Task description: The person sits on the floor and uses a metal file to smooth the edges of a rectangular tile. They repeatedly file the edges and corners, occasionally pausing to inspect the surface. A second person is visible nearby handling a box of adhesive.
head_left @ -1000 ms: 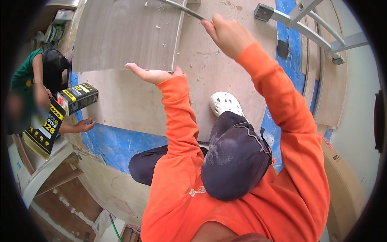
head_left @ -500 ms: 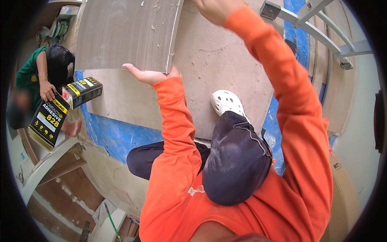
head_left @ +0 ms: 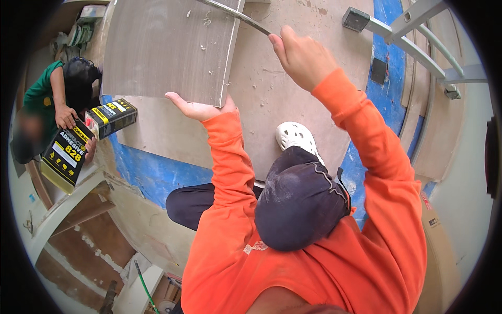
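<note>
Pale floorboard (head_left: 264,107); left grip (head_left: 203,109) unclear under grey panel (head_left: 164,55), right grip (head_left: 307,58) around metal tool (head_left: 242,17)

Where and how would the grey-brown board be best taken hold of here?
Likely by the near right corner, coming from the near side, palm up: the board is flat and thin, with that edge facing the lower part of the picture. The left hand supports it there, fingers hidden.

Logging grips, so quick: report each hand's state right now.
Left hand: at the board, thumb out, other fingers hidden; grip cannot be told.
Right hand: closed, holding a thin tool.
</note>
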Available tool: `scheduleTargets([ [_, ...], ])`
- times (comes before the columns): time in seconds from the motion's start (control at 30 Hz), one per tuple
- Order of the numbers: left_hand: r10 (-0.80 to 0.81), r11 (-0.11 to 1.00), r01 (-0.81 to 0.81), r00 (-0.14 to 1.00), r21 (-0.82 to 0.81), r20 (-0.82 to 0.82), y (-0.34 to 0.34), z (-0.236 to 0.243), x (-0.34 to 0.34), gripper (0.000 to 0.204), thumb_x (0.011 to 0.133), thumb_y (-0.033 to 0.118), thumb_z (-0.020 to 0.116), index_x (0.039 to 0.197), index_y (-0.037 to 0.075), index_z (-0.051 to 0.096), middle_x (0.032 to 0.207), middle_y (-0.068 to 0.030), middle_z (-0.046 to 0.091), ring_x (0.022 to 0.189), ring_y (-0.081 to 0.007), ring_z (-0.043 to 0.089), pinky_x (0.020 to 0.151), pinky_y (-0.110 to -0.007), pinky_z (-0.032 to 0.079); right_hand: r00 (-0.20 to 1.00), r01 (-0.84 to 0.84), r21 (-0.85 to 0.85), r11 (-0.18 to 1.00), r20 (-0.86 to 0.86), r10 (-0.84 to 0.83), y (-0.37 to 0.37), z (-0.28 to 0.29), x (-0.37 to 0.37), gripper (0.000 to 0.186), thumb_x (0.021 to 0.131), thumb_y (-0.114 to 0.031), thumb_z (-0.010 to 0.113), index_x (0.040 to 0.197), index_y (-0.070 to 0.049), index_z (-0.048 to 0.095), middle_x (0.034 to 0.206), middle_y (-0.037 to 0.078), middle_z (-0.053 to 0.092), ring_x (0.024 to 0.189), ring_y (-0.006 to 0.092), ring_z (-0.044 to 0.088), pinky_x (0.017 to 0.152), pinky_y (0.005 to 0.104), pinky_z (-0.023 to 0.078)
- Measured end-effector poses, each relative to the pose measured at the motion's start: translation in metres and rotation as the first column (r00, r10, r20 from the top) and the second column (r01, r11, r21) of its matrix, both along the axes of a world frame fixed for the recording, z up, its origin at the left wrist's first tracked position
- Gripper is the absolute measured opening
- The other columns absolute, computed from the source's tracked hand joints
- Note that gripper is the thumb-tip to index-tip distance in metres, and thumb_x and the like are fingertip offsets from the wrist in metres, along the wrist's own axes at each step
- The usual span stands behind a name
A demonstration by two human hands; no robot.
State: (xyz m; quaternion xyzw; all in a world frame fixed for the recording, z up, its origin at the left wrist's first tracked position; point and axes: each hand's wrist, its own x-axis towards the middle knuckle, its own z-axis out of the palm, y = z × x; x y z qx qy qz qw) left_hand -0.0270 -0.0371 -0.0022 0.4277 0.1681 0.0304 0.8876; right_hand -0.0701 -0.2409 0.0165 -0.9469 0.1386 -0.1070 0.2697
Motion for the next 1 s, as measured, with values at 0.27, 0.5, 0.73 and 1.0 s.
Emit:
scheduleTargets([
  [0.27, -0.013, 1.000, 0.013, 1.000, -0.012, -0.026, -0.003, 0.005, -0.003, 0.071, 0.096, 0.063, 0.047, 0.142, 0.008, 0.047, 0.137, -0.0110, 0.054, 0.122, -0.0327, 0.055, 0.098, -0.048, 0.049, 0.993, 0.004, -0.074, 0.997, 0.119, 0.005, -0.013, -0.013, 0.025, 0.044, 0.106, -0.041, 0.044, 0.093, -0.002, 0.057, 0.073, 0.025, 0.065, 0.070, 0.0482, 0.062, 0.060, 0.0565, 0.050],
  [0.5, -0.025, 0.999, 0.023, 0.997, -0.029, -0.067, -0.001, 0.004, -0.001, 0.070, 0.096, 0.062, 0.046, 0.143, 0.009, 0.046, 0.138, -0.0118, 0.053, 0.123, -0.0331, 0.054, 0.100, -0.048, 0.048, 0.962, -0.166, -0.088, 0.982, 0.207, 0.181, -0.016, -0.006, 0.035, 0.046, 0.105, -0.043, 0.045, 0.088, -0.001, 0.055, 0.071, 0.027, 0.064, 0.067, 0.0490, 0.062, 0.062, 0.0551, 0.051],
  [0.73, -0.044, 0.999, 0.044, 0.998, -0.014, -0.054, 0.000, 0.002, -0.002, 0.072, 0.096, 0.063, 0.047, 0.144, 0.009, 0.046, 0.138, -0.0121, 0.053, 0.124, -0.0335, 0.053, 0.100, -0.048, 0.047, 0.992, 0.006, 0.080, 0.997, 0.126, -0.016, -0.011, -0.006, 0.034, 0.043, 0.106, -0.037, 0.042, 0.095, 0.002, 0.059, 0.077, 0.031, 0.065, 0.075, 0.0497, 0.064, 0.065, 0.0568, 0.051],
  [1.0, -0.026, 1.000, 0.026, 0.999, -0.001, -0.044, -0.001, 0.005, -0.001, 0.074, 0.096, 0.064, 0.046, 0.144, 0.007, 0.045, 0.138, -0.0123, 0.053, 0.123, -0.0338, 0.054, 0.101, -0.048, 0.047, 0.978, -0.042, -0.027, 0.999, 0.202, 0.046, -0.020, -0.013, 0.031, 0.045, 0.105, -0.044, 0.043, 0.097, -0.002, 0.058, 0.077, 0.028, 0.065, 0.073, 0.0502, 0.063, 0.066, 0.0572, 0.051],
])
